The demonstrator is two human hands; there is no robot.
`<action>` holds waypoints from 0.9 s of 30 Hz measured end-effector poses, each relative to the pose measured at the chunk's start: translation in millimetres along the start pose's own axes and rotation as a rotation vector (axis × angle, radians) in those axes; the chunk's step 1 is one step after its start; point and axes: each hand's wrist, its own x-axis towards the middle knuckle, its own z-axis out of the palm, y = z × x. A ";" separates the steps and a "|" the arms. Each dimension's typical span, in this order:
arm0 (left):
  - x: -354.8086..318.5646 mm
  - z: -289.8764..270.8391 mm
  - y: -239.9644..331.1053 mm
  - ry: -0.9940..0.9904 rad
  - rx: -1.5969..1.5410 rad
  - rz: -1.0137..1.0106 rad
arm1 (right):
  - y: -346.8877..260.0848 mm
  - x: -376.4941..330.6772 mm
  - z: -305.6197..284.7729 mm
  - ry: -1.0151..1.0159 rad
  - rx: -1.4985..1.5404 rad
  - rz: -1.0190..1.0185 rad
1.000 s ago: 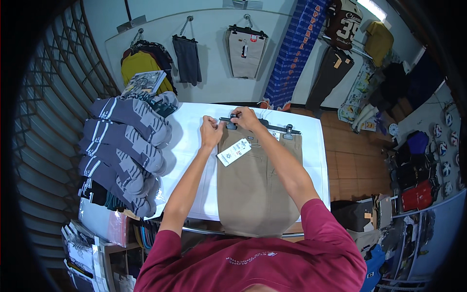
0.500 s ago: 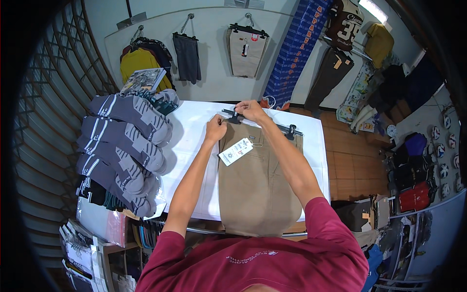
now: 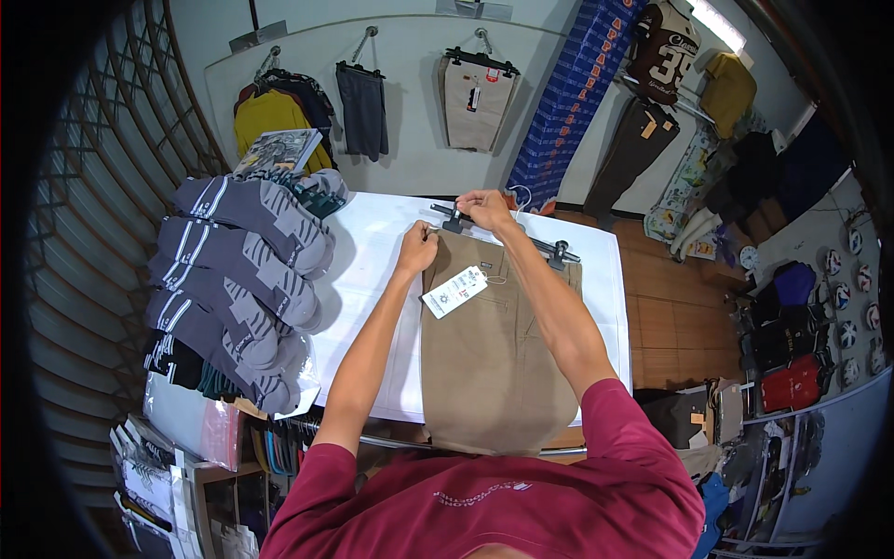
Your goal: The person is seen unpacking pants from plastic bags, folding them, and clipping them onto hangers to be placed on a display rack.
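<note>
Folded khaki-brown trousers (image 3: 494, 354) lie on the white table, waistband at the far side. A white paper tag (image 3: 454, 292) rests on them, tied by a string near the waist. My left hand (image 3: 418, 250) pinches the waistband's left corner. Along the waistband lies a black clip hanger (image 3: 537, 243). My right hand (image 3: 486, 211) has its fingers closed on the hanger's left clip (image 3: 453, 222), which sits at the waistband edge. The right clip (image 3: 560, 253) is at the waistband's other end; whether each clip bites the cloth is hard to see.
Stacked grey socks (image 3: 247, 228) cover the left of the white table (image 3: 372, 210), with a magazine (image 3: 277, 152) behind them. Hung clothes line the far wall, beside a blue printed column (image 3: 573, 93). Brown floor tiles (image 3: 666, 307) show at right, near a clothes rack and shelves.
My right hand and the hanger's left clip have shifted very slightly. The left hand keeps its pinch on the waistband corner, and the trousers stay in place.
</note>
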 end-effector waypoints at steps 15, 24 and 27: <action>5.9 -12.1 -16.2 0.039 0.055 -0.048 | 8.9 -9.1 22.5 -0.096 -0.022 -0.059; 8.2 -10.0 -18.6 0.024 0.050 -0.015 | -6.0 -34.1 18.5 -0.050 -0.171 -0.074; 2.9 -7.5 -14.1 0.021 0.067 0.059 | -3.5 -61.7 12.9 0.128 -0.386 -0.444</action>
